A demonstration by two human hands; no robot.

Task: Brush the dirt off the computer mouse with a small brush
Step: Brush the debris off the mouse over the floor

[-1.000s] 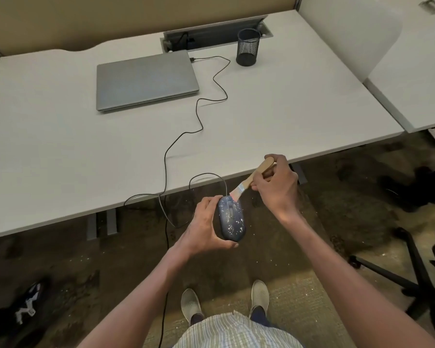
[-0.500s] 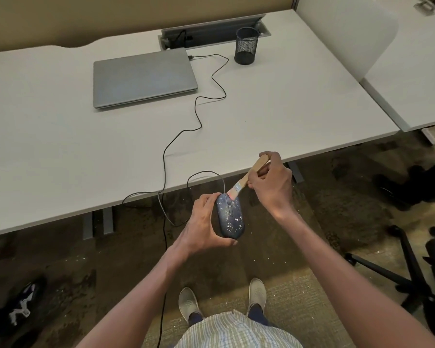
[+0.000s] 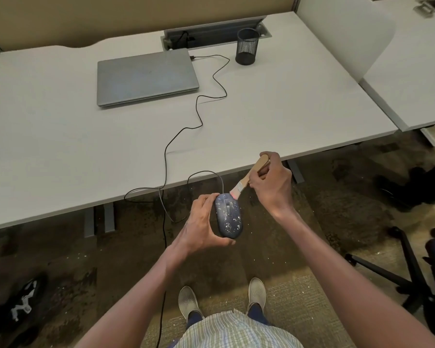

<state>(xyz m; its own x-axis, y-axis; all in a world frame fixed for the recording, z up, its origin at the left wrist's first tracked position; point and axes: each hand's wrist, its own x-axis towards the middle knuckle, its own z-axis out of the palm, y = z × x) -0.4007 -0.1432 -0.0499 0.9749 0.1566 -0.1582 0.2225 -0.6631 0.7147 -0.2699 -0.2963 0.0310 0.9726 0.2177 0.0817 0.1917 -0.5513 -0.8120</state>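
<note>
Standing in front of the desk [image 3: 60, 136], a person is holding a dark blue mouse [image 3: 228, 216] out over the carpet, below the desk's near edge and above their own shoes [image 3: 256, 292]. The left hand [image 3: 201, 224] is gripping the mouse from its left side, fingers curling over the front end and the thumb pressing under the rear end, so the speckled top is facing up. White flecks of dirt are dotting most of the mouse's back.

The right hand [image 3: 271, 184] is clenching the wooden handle of a small brush [image 3: 249, 177], with the handle's rounded end sticking up past the knuckles. The brush is slanting down to the left, and its pale bristles are touching the front right corner of the mouse, beside the scroll wheel.

A black cable [image 3: 199, 116] is trailing from the front of the mouse, looping over the desk edge and winding across the desktop to the right side of a closed grey laptop [image 3: 146, 79]. A black mesh cup [image 3: 248, 46] is sitting well behind, near the back of the desk. Small white specks are lying scattered on the carpet [image 3: 324, 234] around the feet. An office chair's base [image 3: 399, 272] is showing at the right.
</note>
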